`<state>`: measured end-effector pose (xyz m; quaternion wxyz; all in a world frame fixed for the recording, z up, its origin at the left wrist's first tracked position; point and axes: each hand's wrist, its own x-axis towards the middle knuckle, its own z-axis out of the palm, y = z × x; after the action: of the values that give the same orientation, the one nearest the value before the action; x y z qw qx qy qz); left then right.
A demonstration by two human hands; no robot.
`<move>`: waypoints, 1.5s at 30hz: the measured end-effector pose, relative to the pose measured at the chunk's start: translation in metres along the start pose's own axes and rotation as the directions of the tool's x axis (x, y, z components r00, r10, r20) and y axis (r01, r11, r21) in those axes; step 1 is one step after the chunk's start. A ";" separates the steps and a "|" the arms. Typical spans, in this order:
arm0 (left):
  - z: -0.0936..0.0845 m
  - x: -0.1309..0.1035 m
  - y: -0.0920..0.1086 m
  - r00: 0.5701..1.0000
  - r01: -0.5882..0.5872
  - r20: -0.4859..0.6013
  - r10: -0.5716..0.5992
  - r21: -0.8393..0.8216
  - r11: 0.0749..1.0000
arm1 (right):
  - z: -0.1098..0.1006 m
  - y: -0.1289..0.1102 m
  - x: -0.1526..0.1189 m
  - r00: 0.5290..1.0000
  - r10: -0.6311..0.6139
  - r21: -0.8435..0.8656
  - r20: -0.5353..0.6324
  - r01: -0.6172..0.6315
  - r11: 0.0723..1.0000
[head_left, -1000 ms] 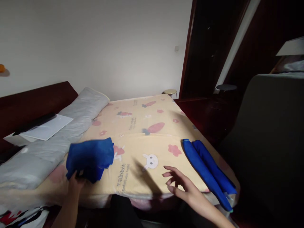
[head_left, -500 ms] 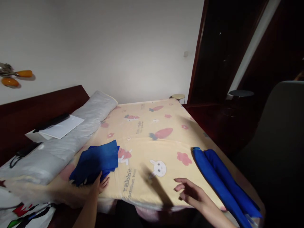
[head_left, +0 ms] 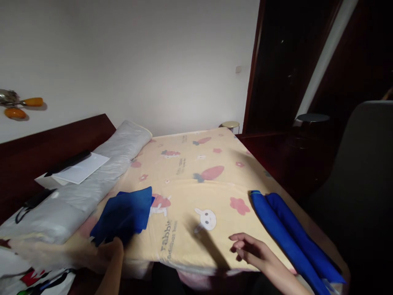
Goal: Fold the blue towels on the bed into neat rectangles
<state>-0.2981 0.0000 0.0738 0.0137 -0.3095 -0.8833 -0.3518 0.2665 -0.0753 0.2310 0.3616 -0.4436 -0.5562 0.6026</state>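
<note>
- Left hand (head_left: 112,248): at the folded blue cloth (head_left: 124,215), towards the near-left corner of the bed (head_left: 184,196); grip cannot be told.
- Right hand (head_left: 248,250): empty, fingers loosely curled, near the long blue cloth (head_left: 284,235) at the near-right corner.
- Likely fault: a left-hand tug could skew the folded layers.
- Setting: rabbit-print sheet (head_left: 190,243); grey pillow (head_left: 84,194) by the headboard (head_left: 18,159); pale wall (head_left: 168,61) beyond.

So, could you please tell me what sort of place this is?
Most likely a bedroom: a large patterned bed fills the middle, with a dark headboard at the left and what looks like a long grey pillow in front of it.
</note>
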 end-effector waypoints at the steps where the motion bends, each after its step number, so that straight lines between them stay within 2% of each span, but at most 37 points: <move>1: 0.002 -0.001 0.005 0.997 -0.009 -0.071 0.012 0.036 0.999 | 0.000 0.001 0.001 1.000 -0.005 0.007 0.005 0.005 1.000; 2: 0.006 -0.003 0.012 0.990 -0.070 -0.115 0.079 0.074 0.995 | 0.000 0.001 0.001 1.000 -0.011 0.013 0.008 0.011 1.000; 3: 0.011 -0.007 0.021 0.974 -0.186 -0.112 0.198 0.113 0.976 | 0.000 0.002 0.002 1.000 -0.017 0.016 0.012 0.017 1.000; 4: 0.016 -0.011 0.031 0.933 -0.347 -0.045 0.356 0.142 0.927 | 0.000 0.002 0.002 1.000 -0.019 0.016 0.015 0.019 1.000; 5: 0.023 -0.017 0.041 0.862 -0.506 0.063 0.502 0.144 0.850 | 0.000 0.003 0.002 1.000 -0.018 0.011 0.017 0.018 1.000; 6: 0.030 -0.023 0.050 0.779 -0.625 0.180 0.601 0.130 0.770 | 0.000 0.003 0.002 1.000 -0.014 0.003 0.017 0.013 1.000; 7: 0.036 -0.029 0.057 0.710 -0.695 0.274 0.649 0.128 0.707 | 0.000 0.003 0.002 1.000 -0.009 -0.004 0.015 0.009 1.000; 8: 0.042 -0.036 0.062 0.668 -0.732 0.346 0.659 0.147 0.665 | 0.001 0.002 0.002 1.000 -0.005 -0.010 0.012 0.005 1.000; 9: 0.048 -0.042 0.064 0.657 -0.742 0.398 0.640 0.190 0.643 | 0.001 0.002 0.001 1.000 -0.005 -0.012 0.010 0.005 1.000; 13: 0.058 -0.052 0.051 0.713 -0.698 0.477 0.514 0.411 0.586 | 0.001 0.000 -0.001 1.000 -0.021 -0.007 -0.002 0.021 1.000; 16: 0.057 -0.048 0.039 0.698 -0.716 0.459 0.550 0.469 0.518 | 0.001 -0.002 -0.002 0.999 -0.028 -0.006 -0.015 0.028 1.000; 19: 0.055 -0.043 0.038 0.710 -0.703 0.426 0.561 0.476 0.528 | 0.002 -0.002 -0.002 0.999 -0.033 -0.010 -0.010 0.033 0.999; 22: 0.054 -0.042 0.047 0.772 -0.633 0.395 0.499 0.403 0.661 | 0.002 -0.001 -0.001 0.999 -0.036 -0.014 0.004 0.036 0.999; 24: 0.053 -0.041 0.056 0.849 -0.497 0.340 0.406 0.251 0.830 | 0.002 0.000 -0.001 0.999 -0.041 -0.011 0.009 0.041 0.999; 26: 0.049 -0.036 0.067 0.920 -0.320 0.261 0.294 0.062 0.945 | 0.002 0.001 -0.001 0.999 -0.041 -0.011 0.010 0.041 0.999; 29: 0.039 -0.023 0.086 0.976 -0.165 0.121 0.181 -0.133 0.977 | 0.002 0.002 0.000 0.999 -0.032 -0.014 0.012 0.032 0.999; 34: 0.015 -0.001 0.114 0.994 -0.113 -0.026 0.111 -0.354 0.928 | 0.003 0.007 0.002 0.999 -0.034 -0.005 0.025 0.034 0.999; 38: -0.005 -0.001 0.137 0.996 -0.086 -0.052 0.069 -0.557 0.826 | 0.005 0.014 0.005 0.999 -0.023 0.002 0.036 0.023 1.000; 42: -0.027 -0.026 0.174 0.993 -0.085 -0.001 0.120 -0.715 0.694 | 0.008 0.018 0.007 0.999 -0.003 -0.012 0.044 0.003 1.000; 45: -0.048 -0.065 0.208 0.954 -0.033 0.129 0.271 -0.852 0.522 | 0.012 0.020 0.008 0.999 0.013 -0.013 0.042 -0.013 1.000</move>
<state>-0.1387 0.0514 0.2221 -0.2155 -0.3953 -0.5681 -0.6889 0.2536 -0.0746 0.2100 0.3432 -0.4368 -0.5646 0.6105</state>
